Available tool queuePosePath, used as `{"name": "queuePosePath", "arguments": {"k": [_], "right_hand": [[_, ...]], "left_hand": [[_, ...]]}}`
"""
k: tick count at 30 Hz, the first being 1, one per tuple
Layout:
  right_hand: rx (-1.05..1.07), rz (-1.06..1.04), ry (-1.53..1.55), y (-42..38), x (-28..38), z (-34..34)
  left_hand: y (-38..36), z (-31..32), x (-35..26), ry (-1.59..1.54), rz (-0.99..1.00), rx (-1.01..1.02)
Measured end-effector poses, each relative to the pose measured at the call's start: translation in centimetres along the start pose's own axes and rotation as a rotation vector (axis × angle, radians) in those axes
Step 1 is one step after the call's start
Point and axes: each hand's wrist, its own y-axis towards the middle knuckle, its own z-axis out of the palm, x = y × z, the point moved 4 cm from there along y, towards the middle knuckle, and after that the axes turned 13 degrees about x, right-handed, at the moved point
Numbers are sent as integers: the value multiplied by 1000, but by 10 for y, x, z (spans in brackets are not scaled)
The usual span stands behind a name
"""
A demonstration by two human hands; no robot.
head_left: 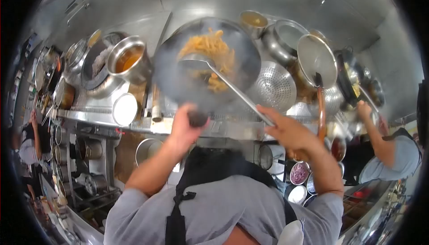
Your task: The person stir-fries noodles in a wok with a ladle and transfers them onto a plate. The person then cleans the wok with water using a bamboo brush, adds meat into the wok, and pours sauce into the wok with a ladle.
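Note:
A large dark wok sits in front of me with steam over it. Yellow-orange strips of food lie in its middle and far part. My left hand is closed around a dark wok handle at the near edge. My right hand grips the end of a long metal ladle. The ladle's bowl is inside the wok, against the food.
Left of the wok stands a pot of orange liquid and a white bowl. A perforated strainer and a mesh sieve are at the right. Another person works at far right.

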Motion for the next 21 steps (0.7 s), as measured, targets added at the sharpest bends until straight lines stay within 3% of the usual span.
{"name": "queuePosePath", "arguments": {"k": [2,5,8,9,11,12,14,17,18,20,21], "right_hand": [[45,11,-28,11,-9,-8],[15,76,-101,44,-28,-11],[-194,119,-183,50,-23,-13],[-211,114,-183,39,-21,-4],[-197,49,-244,12,-13,5],[-175,50,-243,2,-8,-1],[71,34,75,-8,-2,-4],[-55,-69,-130,35,-31,-8],[-64,-60,-127,43,-31,-5],[-142,181,-103,61,-27,-10],[-162,176,-117,56,-25,-11]], "left_hand": [[43,17,-18,-71,57,96],[64,-14,-1,24,9,64],[10,-57,26,111,40,118],[-5,-44,24,123,43,131],[-41,-11,21,136,-17,-74],[-27,-8,13,121,9,-42],[19,14,-16,47,25,-15],[56,2,-14,11,6,65],[67,-4,-5,5,1,134],[34,-29,16,36,53,35],[17,-45,23,63,48,87]]}}
